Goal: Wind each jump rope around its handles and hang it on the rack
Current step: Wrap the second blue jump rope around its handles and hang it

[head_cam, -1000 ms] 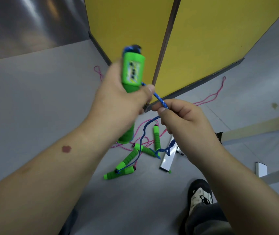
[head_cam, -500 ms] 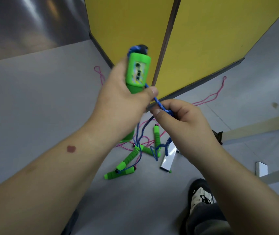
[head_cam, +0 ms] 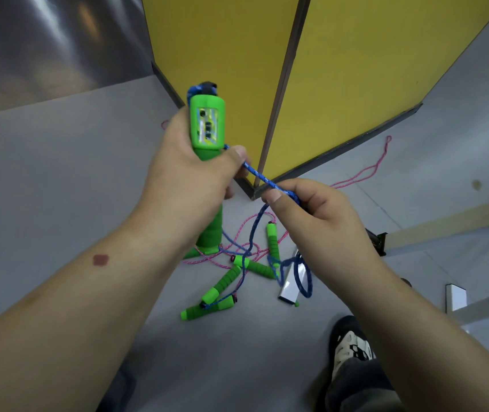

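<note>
Floor (head_cam: 59, 179) far side: loose green handles (head_cam: 222, 285) tangled in pink rope (head_cam: 356, 179), not yet wound. Left hand (head_cam: 189, 173) is wrapped tight around the green handle (head_cam: 207, 126), held upright. Right hand (head_cam: 314, 215) pinches the blue rope (head_cam: 262, 177) just beside it; slack hangs below. To wind well: keep rope taut, lay turns side by side, thumb pinning each wrap.
</note>
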### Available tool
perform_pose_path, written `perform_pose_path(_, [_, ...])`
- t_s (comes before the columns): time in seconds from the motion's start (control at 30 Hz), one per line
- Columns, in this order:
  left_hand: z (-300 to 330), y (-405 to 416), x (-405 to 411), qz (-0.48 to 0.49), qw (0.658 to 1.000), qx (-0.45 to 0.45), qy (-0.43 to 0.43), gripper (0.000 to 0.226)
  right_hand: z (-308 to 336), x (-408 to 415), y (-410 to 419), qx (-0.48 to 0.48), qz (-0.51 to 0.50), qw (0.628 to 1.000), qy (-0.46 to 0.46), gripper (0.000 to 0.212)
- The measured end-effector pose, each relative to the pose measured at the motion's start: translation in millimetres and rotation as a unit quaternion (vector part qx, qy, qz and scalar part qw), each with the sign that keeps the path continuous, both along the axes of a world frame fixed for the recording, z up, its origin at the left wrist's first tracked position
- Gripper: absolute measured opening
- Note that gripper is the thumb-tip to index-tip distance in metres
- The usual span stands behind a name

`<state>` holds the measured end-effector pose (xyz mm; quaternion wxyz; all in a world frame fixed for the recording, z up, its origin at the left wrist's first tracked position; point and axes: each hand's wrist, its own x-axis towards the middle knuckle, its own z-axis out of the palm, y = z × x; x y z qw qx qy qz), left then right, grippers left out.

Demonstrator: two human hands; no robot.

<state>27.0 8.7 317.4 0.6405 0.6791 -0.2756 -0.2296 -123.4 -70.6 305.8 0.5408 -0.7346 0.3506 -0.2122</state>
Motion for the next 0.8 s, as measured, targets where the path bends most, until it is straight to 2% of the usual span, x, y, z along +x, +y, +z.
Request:
perform_pose_path(0.1, [-5,-2,-15,-0.05,0.997,0.028,-0.047,0.035,0,3,2,0.001,0.01,1.0,-0.007,0.018])
perform_pose_path(0.17, [-3,-4,-16,-0.044,0.997,0.029,-0.063,0.035,1,3,3,0.003,0.013,1.0,-0.01,0.018])
perform_pose_path(0.3, [-1,-2,4,0.034,0.999,-0.003,-0.009,0.032,2,0,1,-0.012,0.011,1.0,0.004,0.018])
perform_pose_path(0.4, [-4,0,-7,-0.011,1.0,0.018,0.003,0.032,1,1,2,0.005,-0.002,1.0,-0.004,0.017])
perform_pose_path(0.5, [-5,-3,-18,-0.051,0.998,0.018,-0.039,0.032,2,4,3,0.007,0.007,1.0,-0.019,0.017])
perform_pose_path(0.67, [0,-2,7,0.05,0.997,-0.038,0.045,0.029,2,1,1,0.001,0.023,1.0,-0.011,0.018])
perform_pose_path(0.8, [-5,-2,-10,-0.021,0.999,0.004,0.031,0.03,0,3,2,-0.007,0.027,1.0,-0.005,0.017])
